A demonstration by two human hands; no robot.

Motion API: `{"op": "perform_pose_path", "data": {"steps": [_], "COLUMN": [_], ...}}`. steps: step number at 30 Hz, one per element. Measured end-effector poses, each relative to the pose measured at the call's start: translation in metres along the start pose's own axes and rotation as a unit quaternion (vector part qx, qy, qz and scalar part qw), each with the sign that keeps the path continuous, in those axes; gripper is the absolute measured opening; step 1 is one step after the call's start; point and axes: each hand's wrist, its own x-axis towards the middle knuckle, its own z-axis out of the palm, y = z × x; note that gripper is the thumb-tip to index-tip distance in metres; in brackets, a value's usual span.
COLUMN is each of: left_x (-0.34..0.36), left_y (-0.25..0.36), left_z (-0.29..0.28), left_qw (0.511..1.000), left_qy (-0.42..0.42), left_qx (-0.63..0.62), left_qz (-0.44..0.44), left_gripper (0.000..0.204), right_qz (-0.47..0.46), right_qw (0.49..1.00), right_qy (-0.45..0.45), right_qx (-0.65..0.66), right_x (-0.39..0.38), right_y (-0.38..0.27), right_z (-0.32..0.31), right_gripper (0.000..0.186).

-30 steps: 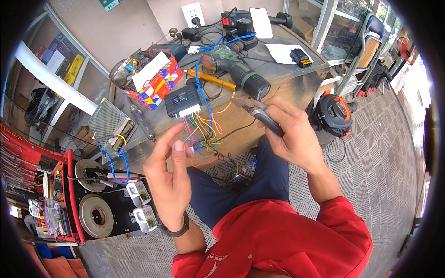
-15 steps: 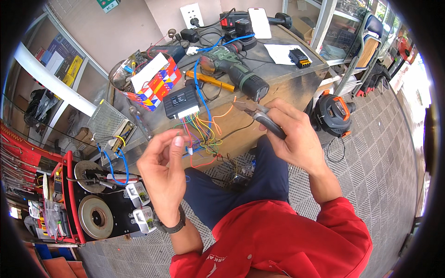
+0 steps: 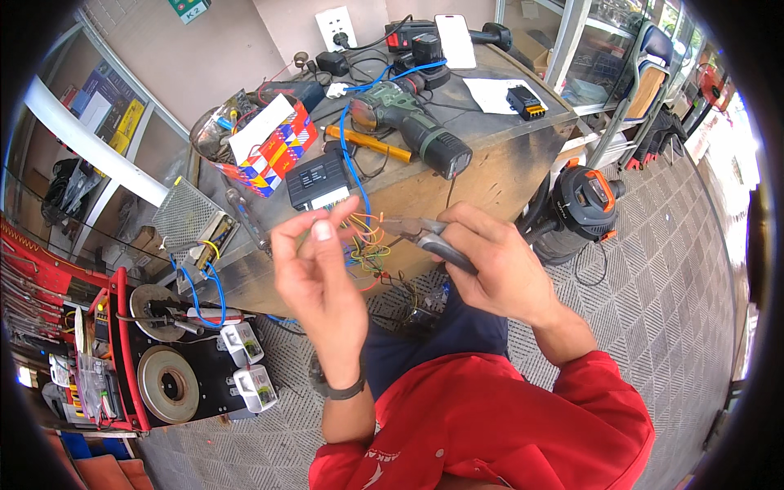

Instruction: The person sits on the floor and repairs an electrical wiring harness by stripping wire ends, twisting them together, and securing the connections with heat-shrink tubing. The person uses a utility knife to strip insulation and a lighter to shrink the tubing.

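Note:
My right hand point(image 3: 506, 265) grips combination pliers point(image 3: 437, 242) by their grey and black handles. The metal jaws point left and reach the coloured wires point(image 3: 367, 237), close to the orange wire's end. My left hand point(image 3: 322, 265) is held up left of the jaws, thumb and index finger pinched together; what lies between them is too small to make out. Behind its fingers, a black control box point(image 3: 317, 180) rests on the bench's front edge, the wire bundle hanging from its white connector. My left fingers hide part of the connector and wires.
A green cordless drill point(image 3: 416, 131), a yellow-orange bar point(image 3: 371, 144) and a patterned box point(image 3: 273, 151) lie on the wooden bench point(image 3: 498, 184). A phone point(image 3: 455, 42) stands at the back. A vacuum cleaner point(image 3: 576, 208) is at right, a red tool rack point(image 3: 118, 343) at left.
My left hand has moved right, in front of the wires. My right hand has come left and down with the pliers, bringing the jaws to the wires and closer to my left fingers.

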Motion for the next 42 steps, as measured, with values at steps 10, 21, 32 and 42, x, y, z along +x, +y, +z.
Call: {"op": "perform_pose_path", "data": {"steps": [10, 21, 32, 42], "left_x": [0.000, -0.008, -0.024, -0.008], "left_y": [-0.001, -0.010, -0.021, -0.048], "left_z": [0.012, -0.009, 0.002, 0.051], "left_qw": [0.996, 0.976, 0.995, 0.974], "left_qy": [-0.041, -0.142, -0.065, 0.206], "left_qx": [0.034, 0.160, 0.059, -0.089], "left_qz": [-0.067, 0.048, 0.042, 0.017], "left_gripper": [0.036, 0.017, 0.040, 0.069], "right_qz": [-0.045, -0.049, 0.020, 0.182], "right_qw": [0.997, 0.996, 0.999, 0.886], "right_qy": [0.001, 0.007, -0.034, 0.018], "right_qx": [-0.061, -0.079, 0.028, 0.425], "right_x": [0.002, 0.004, -0.006, -0.023], "right_y": [0.003, 0.006, 0.001, -0.017], "right_z": [-0.001, -0.005, 0.002, 0.083], "right_gripper": [0.037, 0.037, 0.025, 0.032]}}
